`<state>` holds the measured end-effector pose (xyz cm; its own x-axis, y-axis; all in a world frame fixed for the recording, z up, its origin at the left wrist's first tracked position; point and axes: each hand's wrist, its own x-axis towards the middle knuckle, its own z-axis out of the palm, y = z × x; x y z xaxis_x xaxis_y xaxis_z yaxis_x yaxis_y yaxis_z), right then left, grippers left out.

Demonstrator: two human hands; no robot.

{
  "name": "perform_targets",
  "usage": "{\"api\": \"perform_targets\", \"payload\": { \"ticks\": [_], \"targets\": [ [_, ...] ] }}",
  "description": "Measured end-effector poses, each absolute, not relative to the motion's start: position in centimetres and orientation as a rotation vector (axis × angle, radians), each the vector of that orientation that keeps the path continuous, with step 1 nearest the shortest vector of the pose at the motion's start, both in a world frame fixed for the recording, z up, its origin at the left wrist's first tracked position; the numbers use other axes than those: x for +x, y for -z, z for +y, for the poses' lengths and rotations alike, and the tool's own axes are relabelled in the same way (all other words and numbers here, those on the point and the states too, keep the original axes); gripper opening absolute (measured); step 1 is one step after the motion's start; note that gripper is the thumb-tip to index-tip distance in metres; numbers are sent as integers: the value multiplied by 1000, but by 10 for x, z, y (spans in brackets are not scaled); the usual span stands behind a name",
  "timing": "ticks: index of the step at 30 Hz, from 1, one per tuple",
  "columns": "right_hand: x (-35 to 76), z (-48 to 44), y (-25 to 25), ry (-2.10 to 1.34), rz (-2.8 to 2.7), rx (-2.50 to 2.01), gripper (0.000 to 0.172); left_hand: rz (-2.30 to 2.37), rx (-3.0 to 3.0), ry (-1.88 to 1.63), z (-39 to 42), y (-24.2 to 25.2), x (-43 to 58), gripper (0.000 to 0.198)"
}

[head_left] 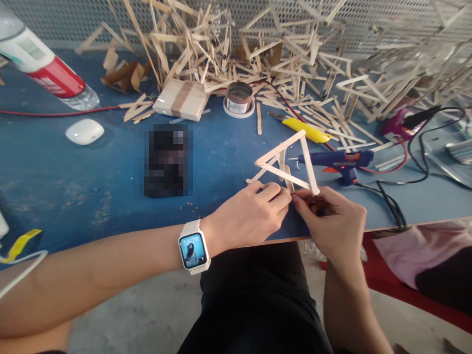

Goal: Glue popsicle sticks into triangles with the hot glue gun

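Note:
Near the table's front edge I hold a small frame of craft sticks (282, 172), with a triangle of pale sticks on top and further sticks slanting beneath it. My left hand (260, 209), a white watch on its wrist, has its fingers closed at the frame's lower side. My right hand (330, 216) pinches the bottom corner, thumb and fingers together. The two hands almost meet, and the fingers partly hide the lower sticks. Just behind the frame lies a blue glue gun (341, 162), its nozzle pointing left and a small red light lit.
A yellow utility knife (308, 130), a small round pot (239, 100) and a banded bundle of sticks (182, 100) lie farther back. Loose sticks and stick structures (295, 64) pile along the mesh. To the left are a bottle (47, 66), a white case (84, 132) and a blurred dark object (165, 160).

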<state>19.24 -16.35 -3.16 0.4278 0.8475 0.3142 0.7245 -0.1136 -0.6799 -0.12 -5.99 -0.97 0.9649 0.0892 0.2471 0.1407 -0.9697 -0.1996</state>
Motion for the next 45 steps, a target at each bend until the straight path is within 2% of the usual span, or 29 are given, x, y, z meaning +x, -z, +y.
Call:
{"api": "perform_targets", "payload": {
  "ticks": [45],
  "targets": [
    [190,-164,38,-128,-1254,-1924,4,-191,-3006,375,-56,15,-3,41]
  ]
}}
